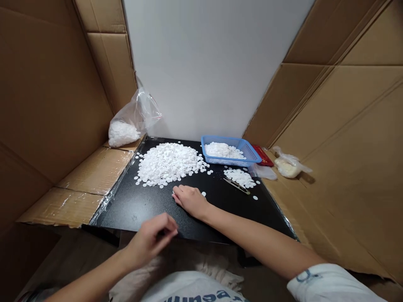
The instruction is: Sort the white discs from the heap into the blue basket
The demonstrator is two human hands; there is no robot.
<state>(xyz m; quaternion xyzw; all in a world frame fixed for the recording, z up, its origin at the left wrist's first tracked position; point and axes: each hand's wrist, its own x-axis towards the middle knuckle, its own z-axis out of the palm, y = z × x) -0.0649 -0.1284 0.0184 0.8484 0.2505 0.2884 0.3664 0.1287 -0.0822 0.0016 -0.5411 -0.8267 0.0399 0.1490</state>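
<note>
A large heap of small white discs (168, 163) is spread on the black tabletop (132, 212). Just in front of that heap, my right hand (190, 200) rests low over the table with its fingers curled down; whatever is under the fingertips is hidden. One loose white disc (204, 194) lies beside its wrist side. Nearer my body, at the table's front edge, my left hand (155, 235) is raised with thumb and fingers curled together. Anything between those fingertips is too small or hidden to make out.
A blue basket (252, 158) holds more discs at the back right. Before it lie a smaller disc pile (241, 177) and tweezers (236, 186). A clear bag of discs (124, 132) stands left, a knotted bag (288, 165) right. Cardboard walls (355, 138) flank the table.
</note>
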